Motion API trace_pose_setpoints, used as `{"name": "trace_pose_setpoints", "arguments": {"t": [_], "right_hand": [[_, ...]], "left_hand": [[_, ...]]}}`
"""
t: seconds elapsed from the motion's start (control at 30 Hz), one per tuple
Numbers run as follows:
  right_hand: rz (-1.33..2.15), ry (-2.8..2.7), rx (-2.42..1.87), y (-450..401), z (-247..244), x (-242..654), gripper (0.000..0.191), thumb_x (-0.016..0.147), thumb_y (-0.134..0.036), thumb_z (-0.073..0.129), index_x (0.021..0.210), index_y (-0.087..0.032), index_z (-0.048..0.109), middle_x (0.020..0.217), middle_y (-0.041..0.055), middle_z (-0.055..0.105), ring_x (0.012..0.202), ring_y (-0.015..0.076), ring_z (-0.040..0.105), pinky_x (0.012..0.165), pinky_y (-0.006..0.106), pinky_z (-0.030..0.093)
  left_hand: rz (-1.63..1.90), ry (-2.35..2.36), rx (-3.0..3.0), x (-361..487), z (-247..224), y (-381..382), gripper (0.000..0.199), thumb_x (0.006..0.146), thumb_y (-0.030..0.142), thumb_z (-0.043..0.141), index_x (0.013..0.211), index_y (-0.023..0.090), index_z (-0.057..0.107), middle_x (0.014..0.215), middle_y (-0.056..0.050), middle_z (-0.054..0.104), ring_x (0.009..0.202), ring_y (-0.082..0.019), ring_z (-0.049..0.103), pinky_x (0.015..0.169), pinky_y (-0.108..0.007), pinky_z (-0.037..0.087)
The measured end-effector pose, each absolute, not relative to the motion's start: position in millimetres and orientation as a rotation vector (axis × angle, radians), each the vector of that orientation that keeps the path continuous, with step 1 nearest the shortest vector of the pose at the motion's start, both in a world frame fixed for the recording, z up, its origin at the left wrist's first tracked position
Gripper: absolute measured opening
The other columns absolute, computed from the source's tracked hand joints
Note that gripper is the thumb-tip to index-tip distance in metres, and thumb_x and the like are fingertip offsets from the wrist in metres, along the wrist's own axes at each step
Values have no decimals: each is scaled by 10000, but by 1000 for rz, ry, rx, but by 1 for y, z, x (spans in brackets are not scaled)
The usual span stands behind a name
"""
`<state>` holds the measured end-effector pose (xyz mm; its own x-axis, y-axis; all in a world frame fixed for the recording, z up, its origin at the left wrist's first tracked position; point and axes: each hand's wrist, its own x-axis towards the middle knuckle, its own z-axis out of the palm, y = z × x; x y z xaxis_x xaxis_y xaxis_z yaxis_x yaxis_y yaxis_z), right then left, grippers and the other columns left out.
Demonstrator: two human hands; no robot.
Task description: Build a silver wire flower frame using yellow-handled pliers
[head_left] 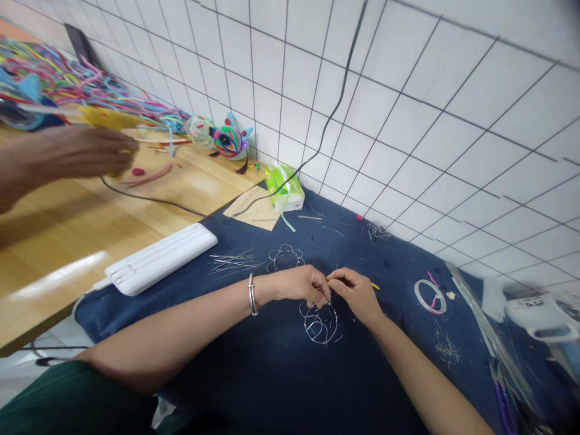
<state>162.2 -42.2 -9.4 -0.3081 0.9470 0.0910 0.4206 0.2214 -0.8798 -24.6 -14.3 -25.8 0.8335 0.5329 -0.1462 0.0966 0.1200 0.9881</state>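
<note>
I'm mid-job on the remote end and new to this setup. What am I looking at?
There is no robot here: these are a person's bare hands, seen by one camera worn on the head, looking forward and down. The left hand, with a bangle at its wrist, holds a looped wire piece. The right hand pinches close beside it, on something too fine to make out. On the dark blue cloth lie a flower-shaped wire piece, loose straight wires, a green tissue pack and a white ring. The blurred hand over the wooden table is someone else's.
</note>
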Motion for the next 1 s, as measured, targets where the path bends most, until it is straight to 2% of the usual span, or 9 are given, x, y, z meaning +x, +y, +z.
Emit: {"name": "trace_pose_setpoints", "arguments": {"t": [0.27,0.53,0.67,0.8,0.93,1.0], "right_hand": [[1081,-1820,-1178,-38,-6,156,159,767,-329,586,805,-194,661,786,10,604,755,137,560,727,272,440],[1157,-1750,-1140,-36,-11,152,175,751,-350,608,817,-198,665,813,14,598,780,143,561,739,280,443],[1140,-1773,-1146,-36,-9,153,194,765,-363,587,839,-197,655,826,12,600,780,142,563,739,279,443],[852,-2043,-1345,-34,-8,178,297,835,-403,467,1041,-236,601,958,32,599,862,160,554,777,310,433],[217,-2433,-1579,-38,-21,224,549,720,-522,572,1183,-231,519,1152,115,525,1085,285,442,866,458,367],[6,-2548,-1593,-45,-30,240,590,725,-533,559,1232,-244,472,1207,130,481,1109,298,417,849,466,372]], "left_hand": [[366,501,1365,-24,-29,-14,83,663,145,633,741,126,655,659,-8,608,583,-97,555,557,-222,457],[381,553,1332,-24,-26,-16,200,735,315,624,772,119,643,648,-20,610,588,-105,569,578,-239,463],[388,596,1348,-24,-22,-17,221,736,338,620,779,123,638,630,-16,601,562,-97,547,557,-228,443],[431,625,1402,-25,-17,-17,229,749,351,595,741,125,624,633,-8,590,521,-73,498,536,-209,417],[471,689,1416,-25,-17,-15,246,748,379,582,740,135,610,650,-5,584,546,-82,506,542,-212,421],[485,717,1424,-25,-19,-14,253,741,389,584,732,137,607,656,-4,580,562,-89,514,551,-218,430]]}}
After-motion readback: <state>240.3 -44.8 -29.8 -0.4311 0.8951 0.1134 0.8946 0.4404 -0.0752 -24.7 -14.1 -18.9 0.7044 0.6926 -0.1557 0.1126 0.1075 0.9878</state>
